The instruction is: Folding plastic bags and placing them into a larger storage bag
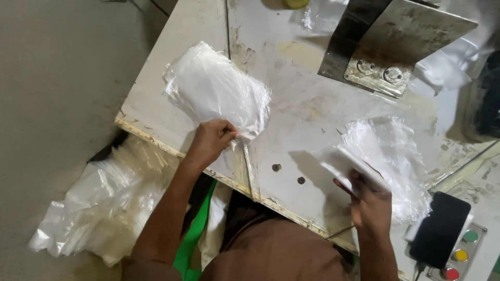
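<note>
A stack of clear plastic bags [216, 88] lies on the left part of the worn white table [307, 104]. My left hand [211, 140] pinches the stack's near corner between fingers and thumb. A second, looser pile of clear bags [390, 151] rests on the right side of the table. My right hand [367, 195] is raised over the pile's near edge and holds a folded clear bag [346, 164] that sticks out to the left.
A metal machine plate with two bolts [383, 49] overhangs the table's far side. A black phone [440, 229] lies by a box with green, yellow and red buttons [461, 255] at right. A heap of plastic bags [104, 203] sits on the floor at left.
</note>
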